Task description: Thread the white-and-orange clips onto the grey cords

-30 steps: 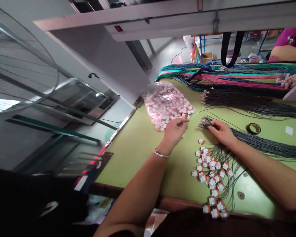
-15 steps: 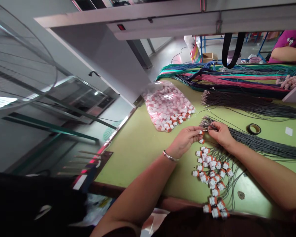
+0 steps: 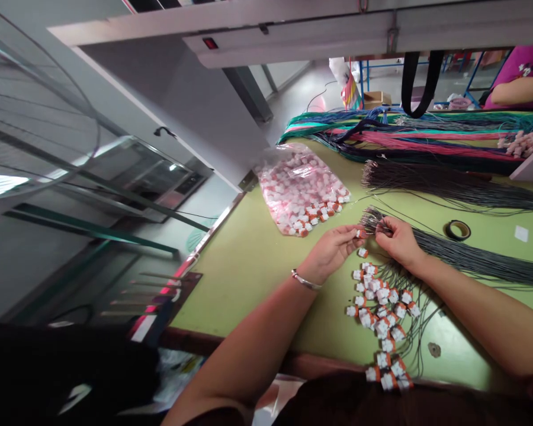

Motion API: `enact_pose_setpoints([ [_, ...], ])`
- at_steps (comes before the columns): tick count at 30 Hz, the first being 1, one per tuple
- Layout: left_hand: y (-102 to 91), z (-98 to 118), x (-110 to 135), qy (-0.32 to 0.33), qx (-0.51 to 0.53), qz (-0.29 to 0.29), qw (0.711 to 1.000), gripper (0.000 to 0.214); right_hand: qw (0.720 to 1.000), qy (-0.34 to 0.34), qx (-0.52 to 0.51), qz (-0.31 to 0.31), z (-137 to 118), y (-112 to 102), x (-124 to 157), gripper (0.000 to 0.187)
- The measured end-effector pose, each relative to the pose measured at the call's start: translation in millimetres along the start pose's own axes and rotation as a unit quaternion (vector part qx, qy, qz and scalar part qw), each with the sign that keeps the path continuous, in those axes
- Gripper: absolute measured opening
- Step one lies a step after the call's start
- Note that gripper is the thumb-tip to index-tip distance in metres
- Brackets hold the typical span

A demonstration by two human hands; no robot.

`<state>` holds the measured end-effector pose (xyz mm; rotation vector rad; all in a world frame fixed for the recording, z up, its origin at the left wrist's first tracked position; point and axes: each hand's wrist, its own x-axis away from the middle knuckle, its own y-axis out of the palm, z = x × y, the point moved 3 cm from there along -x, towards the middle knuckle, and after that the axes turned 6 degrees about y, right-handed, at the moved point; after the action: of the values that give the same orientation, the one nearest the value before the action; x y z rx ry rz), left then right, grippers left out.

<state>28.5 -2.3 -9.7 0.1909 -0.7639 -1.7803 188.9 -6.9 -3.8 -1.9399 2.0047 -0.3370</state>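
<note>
Between the thumb and fingers of my left hand (image 3: 336, 248) is a small white-and-orange connector (image 3: 360, 234). Just to its right, my right hand (image 3: 398, 239) pinches a dark wire whose tip points at the connector; whether the tip is inside it I cannot tell. Behind my right fingers lies a bundle of grey wires (image 3: 471, 254) with metal terminals (image 3: 372, 218) at its left end. Below both hands, several wired connectors (image 3: 382, 293) lie in a loose pile on the green table (image 3: 249, 278). One more connector (image 3: 363, 252) rests right under my left fingertips.
A clear plastic bag (image 3: 299, 183) of connectors lies beyond my left hand. A second dark wire bundle (image 3: 448, 183) and long coloured wires (image 3: 382, 133) stretch across the back. A tape roll (image 3: 457, 230) sits at right. A person's arm (image 3: 522, 90) shows at the far right.
My left fingers have turned the connector, so its orange side now faces the wire in my right hand. The right hand stays almost in place, and the view has shifted slightly.
</note>
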Motion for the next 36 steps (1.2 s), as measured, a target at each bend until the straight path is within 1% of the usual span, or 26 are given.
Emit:
enact_pose_setpoints([
  [5,-0.6,1,0,0.005,-0.01,-0.007,1.0,0.016,0.997,-0.016,0.076,0.019,-1,-1,3,0.007],
  [7,-1.3,0,0,0.013,-0.038,0.0,0.999,0.018,0.995,-0.017,0.096,0.016,-2,-1,4,0.007],
  [10,-2.0,-2,-1,0.044,-0.102,0.024,0.993,0.021,0.994,-0.024,0.107,0.006,-1,-1,6,0.008],
  [12,-2.1,-4,-1,0.06,-0.12,0.036,0.99,0.024,0.995,-0.031,0.098,-0.004,0,0,7,0.009],
  [14,-2.6,-5,-1,0.059,-0.109,0.039,0.992,0.027,0.996,-0.031,0.086,-0.014,2,0,6,0.009],
  [17,-3.8,-5,-2,0.054,-0.097,0.026,0.993,0.028,0.998,-0.016,0.048,-0.03,4,1,4,0.009],
  [20,-3.5,-5,-2,0.066,-0.113,0.005,0.991,0.028,0.999,-0.004,0.018,-0.046,7,2,3,0.009],
  [23,-0.7,-7,-2,0.074,-0.115,-0.001,0.991,0.029,0.998,-0.003,0.017,-0.055,11,4,3,0.01],
  [28,4.8,-14,-2,0.059,-0.105,0.009,0.993,0.031,0.998,0.003,0.02,-0.066,17,8,0,0.01],
  [31,6.4,-13,-1,0.06,-0.1,0.013,0.993,0.032,0.997,0.005,0.018,-0.071,15,7,-1,0.01],
  [36,7.9,-11,0,0.052,-0.073,0.014,0.996,0.032,0.996,0.017,-0.02,-0.083,8,3,-1,0.013],
])
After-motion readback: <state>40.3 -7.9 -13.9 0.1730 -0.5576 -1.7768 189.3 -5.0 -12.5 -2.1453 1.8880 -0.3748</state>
